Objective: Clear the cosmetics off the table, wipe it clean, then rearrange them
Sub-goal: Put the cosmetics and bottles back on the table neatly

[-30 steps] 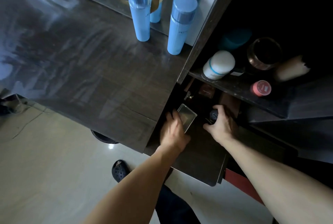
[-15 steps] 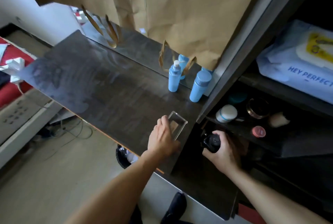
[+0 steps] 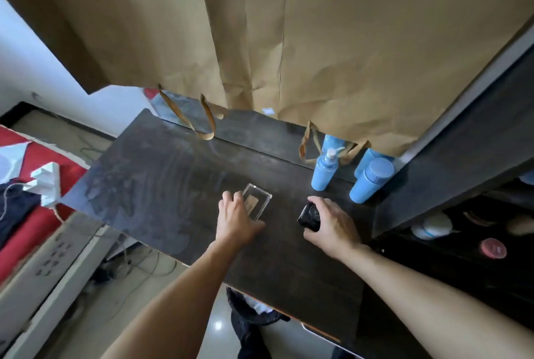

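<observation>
Between the two hands, a bare strip of the dark wooden table (image 3: 161, 185) is showing.

1. Left hand (image 3: 235, 220): it is gripping a clear rectangular case (image 3: 258, 204) by its near-left side, with the fingers curling over the long edge and the thumb lying at the near corner. The case is sitting low on the table top and a tan insert is showing through it. Whether it is lying flat cannot be told.

2. Right hand (image 3: 335, 228): it is closing round a small black container (image 3: 309, 216), which is tilting toward the left hand. Whether the container is touching the table cannot be told.

3. Beyond the right hand, two light-blue bottles are standing upright on the table. They are a pump bottle (image 3: 325, 170) and, to its right, a capped bottle (image 3: 370, 182) just beside the dark cabinet panel (image 3: 448, 185).

4. Above and behind both hands, a brown paper bag (image 3: 289, 40) is hanging, its handles dangling by the table's back edge.

5. Right of the right hand, a dark shelf (image 3: 433, 260) is holding a white jar (image 3: 433, 225) and a pink-lidded pot (image 3: 492, 247), which are standing apart.
</observation>
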{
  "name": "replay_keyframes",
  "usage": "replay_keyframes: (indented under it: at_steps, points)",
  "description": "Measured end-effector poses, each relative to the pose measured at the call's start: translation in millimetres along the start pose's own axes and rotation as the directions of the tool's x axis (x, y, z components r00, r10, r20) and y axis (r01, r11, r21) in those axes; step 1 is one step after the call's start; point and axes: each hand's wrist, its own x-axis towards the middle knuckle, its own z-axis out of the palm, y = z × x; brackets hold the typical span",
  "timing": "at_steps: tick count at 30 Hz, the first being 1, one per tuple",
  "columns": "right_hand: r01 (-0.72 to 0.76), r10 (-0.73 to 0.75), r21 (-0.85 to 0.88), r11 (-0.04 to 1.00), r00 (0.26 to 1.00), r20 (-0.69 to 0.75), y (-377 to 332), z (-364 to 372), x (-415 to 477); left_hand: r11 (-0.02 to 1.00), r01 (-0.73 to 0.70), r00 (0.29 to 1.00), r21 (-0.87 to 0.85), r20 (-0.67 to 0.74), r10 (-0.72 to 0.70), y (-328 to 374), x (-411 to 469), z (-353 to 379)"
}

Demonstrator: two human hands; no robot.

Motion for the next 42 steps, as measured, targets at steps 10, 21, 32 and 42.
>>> replay_keyframes:
  at_steps: [10,21,32,42]
  points:
    - [-0.142,0.141,-0.231,0.963,0.990,-0.022,-39.2,34.8,96.4,0.982,-0.184,0.982,0.026,0.038,0.183,-19.7,111.1,0.6]
    - [-0.205,0.204,-0.292,0.934,0.978,-0.035,-43.9,38.3,141.8,0.951,-0.303,0.952,0.070,0.076,0.298,-14.2,151.0,30.1]
    - [-0.148,0.118,-0.288,0.946,0.986,-0.117,-53.5,42.0,114.3,0.941,-0.336,0.942,0.050,0.027,0.335,-25.1,134.0,11.9]
    - [0.024,-0.075,-0.183,0.983,0.958,-0.276,-13.7,15.4,3.2,0.936,-0.351,0.933,0.000,-0.084,0.349,10.6,40.6,12.3]
